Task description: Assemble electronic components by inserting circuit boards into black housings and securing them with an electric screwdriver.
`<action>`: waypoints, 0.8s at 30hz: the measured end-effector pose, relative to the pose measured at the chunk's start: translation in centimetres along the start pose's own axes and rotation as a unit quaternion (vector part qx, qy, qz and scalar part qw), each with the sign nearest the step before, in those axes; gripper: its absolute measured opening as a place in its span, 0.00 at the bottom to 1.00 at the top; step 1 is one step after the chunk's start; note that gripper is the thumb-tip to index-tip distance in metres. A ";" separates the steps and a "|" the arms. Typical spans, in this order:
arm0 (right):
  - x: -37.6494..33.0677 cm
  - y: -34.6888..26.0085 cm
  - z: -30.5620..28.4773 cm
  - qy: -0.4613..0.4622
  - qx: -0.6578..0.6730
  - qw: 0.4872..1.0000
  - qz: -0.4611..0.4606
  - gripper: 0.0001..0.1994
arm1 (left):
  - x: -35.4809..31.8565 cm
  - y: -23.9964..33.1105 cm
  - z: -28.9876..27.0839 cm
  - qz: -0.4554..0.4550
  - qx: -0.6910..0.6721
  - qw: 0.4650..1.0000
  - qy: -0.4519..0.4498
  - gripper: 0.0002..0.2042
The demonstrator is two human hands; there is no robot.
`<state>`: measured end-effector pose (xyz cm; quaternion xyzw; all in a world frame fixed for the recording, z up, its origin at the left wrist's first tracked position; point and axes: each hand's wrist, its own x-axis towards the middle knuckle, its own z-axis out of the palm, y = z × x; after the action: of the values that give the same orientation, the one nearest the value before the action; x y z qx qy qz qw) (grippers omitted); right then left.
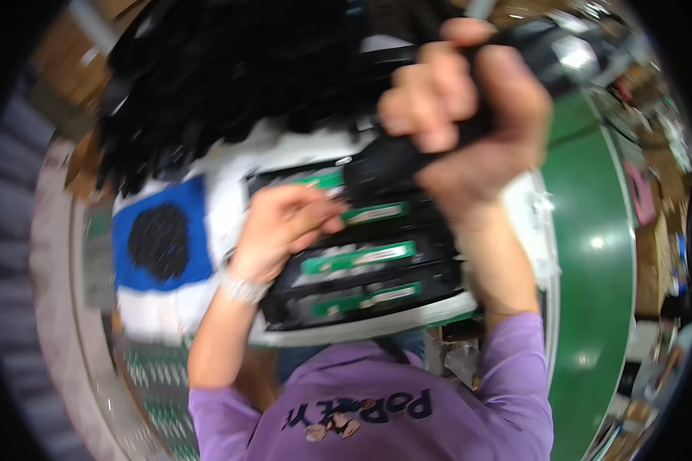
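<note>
A purple short-sleeved shirt (407, 415) with dark lettering, and a silvery bracelet (242, 288) on the left wrist.

A tray (284, 334) lies on the worktop (592, 253), toward its left edge, with several memory sticks (357, 258) in it, one behind another. The left hand (284, 227) rests on the tray's left end. The right hand (469, 107) is over its far right corner, closed around a tool (392, 161). A pad (161, 242) lies left of the tray.

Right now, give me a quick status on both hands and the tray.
Right hand gripping black tool. Left hand fingers on green strip in black tray. Picture blurred; nothing blocking.
</note>
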<state>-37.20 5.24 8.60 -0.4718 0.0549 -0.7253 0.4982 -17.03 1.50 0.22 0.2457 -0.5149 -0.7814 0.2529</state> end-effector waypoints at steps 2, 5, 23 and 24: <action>0.0 0.4 0.4 0.054 -0.103 0.993 -0.020 0.12 | 0.0 -0.6 -0.7 0.007 -0.016 1.000 0.023 0.07; 0.2 0.4 1.7 0.116 -0.105 0.987 -0.015 0.11 | -0.3 -0.7 -0.7 0.035 0.003 0.998 0.046 0.05; 0.8 0.3 0.9 0.142 -0.004 0.990 -0.006 0.08 | -0.1 -1.3 -0.5 0.078 -0.006 0.995 0.054 0.21; 0.7 0.1 0.8 0.146 -0.010 0.989 -0.012 0.08 | 0.0 -1.1 -0.3 0.090 -0.021 0.991 0.094 0.24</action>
<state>-36.59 4.96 9.43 -0.3664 0.1284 -0.7916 0.4719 -16.96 1.67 -0.95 0.2648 -0.4927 -0.7394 0.3746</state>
